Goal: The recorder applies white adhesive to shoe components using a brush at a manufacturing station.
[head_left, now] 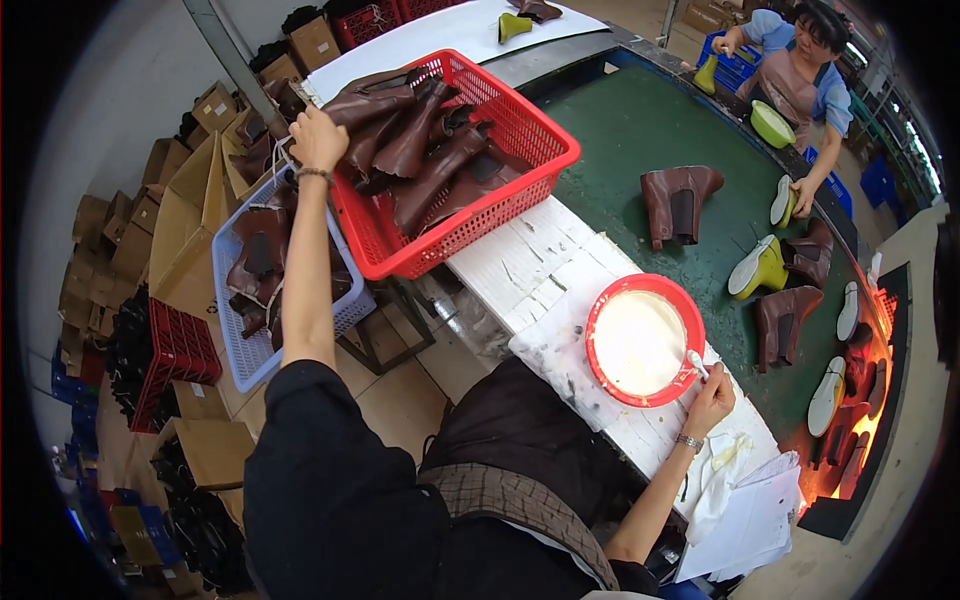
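My left hand (318,142) is closed at the near-left end of a brown leather boot upper (372,104) on top of the heap in a red basket (478,224); its fingertips are partly hidden. In my right hand (712,402) is the pale handle of a brush (696,362), held at the right rim of a red bowl (690,312). Creamy white liquid (638,342) fills much of the bowl. The brush's working end is hard to make out. The bowl stands on a stained white board (545,262).
On the green belt (610,150) stand brown boots (682,204) and a yellow-green last with a pale sole (760,268). Boots and soles lie by a glowing heater (880,380) at right. Across the belt, a co-worker (800,80) handles pieces. A blue basket (240,345) holds more boots.
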